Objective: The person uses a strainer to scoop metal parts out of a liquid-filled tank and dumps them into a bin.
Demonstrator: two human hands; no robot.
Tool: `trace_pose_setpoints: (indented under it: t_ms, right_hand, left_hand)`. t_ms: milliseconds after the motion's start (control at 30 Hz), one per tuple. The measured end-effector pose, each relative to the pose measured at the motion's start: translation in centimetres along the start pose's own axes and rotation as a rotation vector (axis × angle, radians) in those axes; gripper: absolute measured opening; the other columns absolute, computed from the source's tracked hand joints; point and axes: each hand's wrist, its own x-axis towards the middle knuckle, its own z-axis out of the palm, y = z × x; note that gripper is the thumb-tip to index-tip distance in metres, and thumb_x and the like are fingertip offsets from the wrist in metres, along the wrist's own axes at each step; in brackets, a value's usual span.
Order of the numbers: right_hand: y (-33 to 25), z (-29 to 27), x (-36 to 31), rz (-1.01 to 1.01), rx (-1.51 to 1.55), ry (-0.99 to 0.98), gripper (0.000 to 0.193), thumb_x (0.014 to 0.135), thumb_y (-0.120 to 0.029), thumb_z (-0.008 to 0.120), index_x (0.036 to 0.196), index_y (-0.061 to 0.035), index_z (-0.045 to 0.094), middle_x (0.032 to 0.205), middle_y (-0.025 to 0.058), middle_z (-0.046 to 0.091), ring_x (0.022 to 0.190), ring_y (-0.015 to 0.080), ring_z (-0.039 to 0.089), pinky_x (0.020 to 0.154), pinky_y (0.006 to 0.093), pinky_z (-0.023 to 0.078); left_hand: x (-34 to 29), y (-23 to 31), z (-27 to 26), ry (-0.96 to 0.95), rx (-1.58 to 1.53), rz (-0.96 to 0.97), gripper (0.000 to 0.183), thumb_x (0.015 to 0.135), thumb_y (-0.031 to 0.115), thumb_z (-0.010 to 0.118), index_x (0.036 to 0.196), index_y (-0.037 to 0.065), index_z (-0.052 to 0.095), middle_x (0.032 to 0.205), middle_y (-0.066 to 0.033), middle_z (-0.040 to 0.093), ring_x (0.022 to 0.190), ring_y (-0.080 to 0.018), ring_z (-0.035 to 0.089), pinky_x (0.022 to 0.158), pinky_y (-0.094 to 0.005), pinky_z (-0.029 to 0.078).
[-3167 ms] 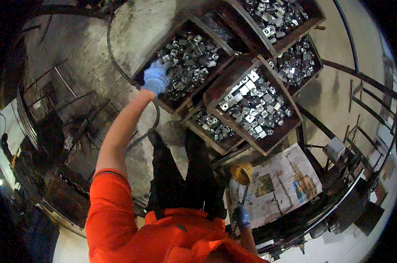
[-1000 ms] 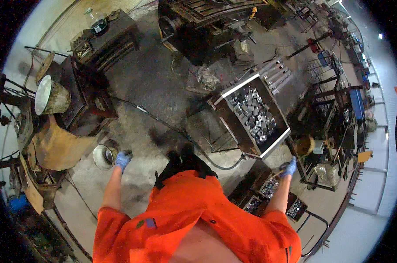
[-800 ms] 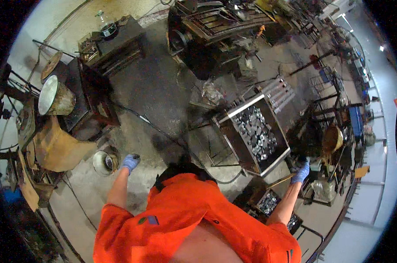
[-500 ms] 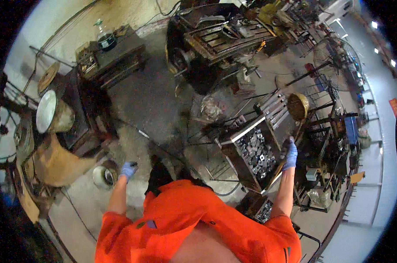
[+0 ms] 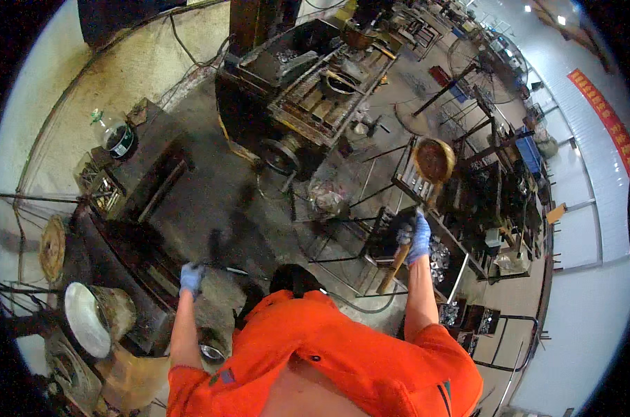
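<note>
A blue glove covers my right hand (image 5: 418, 240), closed around the wooden handle of a long-handled scoop (image 5: 432, 160). The scoop's round, yellow-brown bowl points away from me, and the handle's end slants back toward my body. Below that hand stands a dark metal bin of small metal pieces (image 5: 440, 260), partly hidden by my hand and forearm. My left hand (image 5: 191, 277), also in a blue glove, hangs low at my left, beside a dark bench. Its fingers are small and blurred. Near it runs a thin rod-ended hose (image 5: 236, 270); contact between them cannot be made out.
A machine with a slotted table (image 5: 322, 97) stands ahead. On the left are a bench with a clear bottle (image 5: 113, 135) and a large pale-lined bucket (image 5: 89, 320). Smaller bins (image 5: 478, 320) sit at my right, with racks and a large fan (image 5: 485, 66) beyond.
My view has turned to the right and my body has shifted. The scoop stays in my right hand, its handle now across the bin. My left hand has come closer to the dark bench.
</note>
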Motion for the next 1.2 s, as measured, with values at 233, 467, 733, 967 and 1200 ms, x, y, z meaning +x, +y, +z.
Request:
trace_pose_setpoints:
  t_ms: [233,467,733,967,1200]
  right_hand:
    - [3.1,3.4,3.9,-0.185,0.046,0.300,0.041,0.082,-0.046,0.052,0.055,-0.0200,0.036,0.045,-0.0030,0.035,0.031,0.0122,0.030,0.029,0.0249,0.023]
    - [4.6,10.0,6.6,-0.095,0.464,-0.096,0.037,0.085,-0.047,0.046,0.070,-0.0124,0.049,0.048,-0.0035,0.030,0.034,0.0083,0.027,0.030,0.0220,0.026]
    - [1.5,18.9,6.0,-0.291,0.100,0.517,0.045,0.077,-0.055,0.054,0.093,-0.0129,0.054,0.067,0.0006,0.048,0.052,0.0141,0.046,0.040,0.0281,0.040]
    - [6.3,22.6,5.3,-0.232,0.601,0.247,0.044,0.085,-0.052,0.043,0.084,-0.0095,0.054,0.052,0.0003,0.040,0.035,0.0094,0.032,0.031,0.0235,0.027]
    - [11.5,33.4,2.6,-0.227,0.982,0.126,0.052,0.083,-0.053,0.045,0.093,-0.0040,0.057,0.052,-0.0014,0.040,0.034,0.0060,0.033,0.029,0.0191,0.028]
  left_hand:
    - [10.7,17.7,-2.3,-0.070,0.328,0.340,0.032,0.074,0.019,0.062,0.100,-0.001,0.060,0.101,-0.0187,0.060,0.092,-0.0301,0.057,0.081,-0.0336,0.044]
    - [21.7,36.0,-3.9,-0.140,0.513,0.813,0.030,0.076,0.020,0.059,0.101,0.003,0.061,0.101,-0.0166,0.060,0.095,-0.0303,0.057,0.083,-0.0354,0.043]
    - [30.1,56.9,-0.4,-0.316,0.432,0.940,0.030,0.077,0.017,0.057,0.102,0.003,0.060,0.100,-0.0160,0.061,0.096,-0.0270,0.057,0.084,-0.0326,0.043]
    - [42.7,69.1,9.2,-0.557,0.759,1.137,0.037,0.074,0.017,0.058,0.108,0.003,0.057,0.104,-0.0176,0.059,0.098,-0.0304,0.055,0.086,-0.0328,0.043]
    - [49.6,76.7,19.7,-0.667,1.127,1.098,0.051,0.066,0.015,0.062,0.115,0.005,0.052,0.110,-0.0163,0.057,0.104,-0.0284,0.053,0.089,-0.0328,0.042]
